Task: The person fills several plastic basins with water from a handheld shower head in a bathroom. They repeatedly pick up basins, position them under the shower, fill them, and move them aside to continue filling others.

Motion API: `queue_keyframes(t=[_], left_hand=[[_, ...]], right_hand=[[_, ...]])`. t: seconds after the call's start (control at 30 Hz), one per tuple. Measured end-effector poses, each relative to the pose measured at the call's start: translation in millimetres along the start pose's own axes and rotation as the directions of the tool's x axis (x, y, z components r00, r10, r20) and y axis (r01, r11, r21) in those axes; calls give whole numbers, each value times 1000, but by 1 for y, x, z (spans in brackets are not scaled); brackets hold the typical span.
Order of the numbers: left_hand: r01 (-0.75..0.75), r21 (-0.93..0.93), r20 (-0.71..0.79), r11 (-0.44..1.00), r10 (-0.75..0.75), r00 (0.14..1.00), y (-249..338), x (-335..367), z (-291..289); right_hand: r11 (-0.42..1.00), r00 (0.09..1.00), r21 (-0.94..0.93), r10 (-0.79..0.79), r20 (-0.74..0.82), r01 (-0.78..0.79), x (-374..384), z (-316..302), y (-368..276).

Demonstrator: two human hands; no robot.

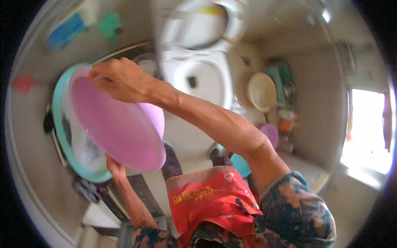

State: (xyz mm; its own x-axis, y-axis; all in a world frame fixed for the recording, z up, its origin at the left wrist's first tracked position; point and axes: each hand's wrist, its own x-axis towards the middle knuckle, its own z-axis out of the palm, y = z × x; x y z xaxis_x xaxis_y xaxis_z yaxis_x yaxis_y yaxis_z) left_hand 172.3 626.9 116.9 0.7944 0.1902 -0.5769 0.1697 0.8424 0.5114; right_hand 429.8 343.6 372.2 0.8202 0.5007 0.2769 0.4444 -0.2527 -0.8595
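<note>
A pink basin (118, 124) is tipped steeply on its side at the left, in front of a larger teal basin (60, 103). My right arm reaches across, and my right hand (124, 80) is closed on the upper rim of the pink basin. Lower down, my left hand (116, 168) is against the pink basin's near edge and appears to hold it; its fingertips are hidden behind the basin. Inside the teal basin something whitish and glossy (84, 151) shows, too blurred to name.
A white toilet (223, 76) with its lid raised stands ahead. To its right are a cream basin (261, 91) and a teal container (283, 82). A purple basin (270, 134) sits beside my right arm. Blue and green items (66, 31) hang on the left wall.
</note>
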Motion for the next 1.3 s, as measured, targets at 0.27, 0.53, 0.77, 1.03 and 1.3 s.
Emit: queue_keyframes(t=[0.27, 0.53, 0.77, 1.03, 1.3], left_hand=[[239, 829, -115, 506, -263, 958, -180, -37, 225], [418, 880, -173, 224, -670, 722, -402, -13, 309], [368, 892, -126, 262, -638, 759, -509, 22, 366], [136, 990, -85, 47, -575, 814, -600, 125, 379], [-72, 942, -169, -329, -648, 742, -660, 167, 317]], right_hand=[[697, 525, 216, 676, -517, -684, -384, -214, 125], [477, 112, 511, 800, -589, -715, -596, -326, 152], [432, -102, 686, 800, -591, -585, -688, -364, 222], [81, -279, 525, 773, -570, -847, -837, -310, 350], [30, -201, 322, 726, -658, -946, -873, -245, 465]])
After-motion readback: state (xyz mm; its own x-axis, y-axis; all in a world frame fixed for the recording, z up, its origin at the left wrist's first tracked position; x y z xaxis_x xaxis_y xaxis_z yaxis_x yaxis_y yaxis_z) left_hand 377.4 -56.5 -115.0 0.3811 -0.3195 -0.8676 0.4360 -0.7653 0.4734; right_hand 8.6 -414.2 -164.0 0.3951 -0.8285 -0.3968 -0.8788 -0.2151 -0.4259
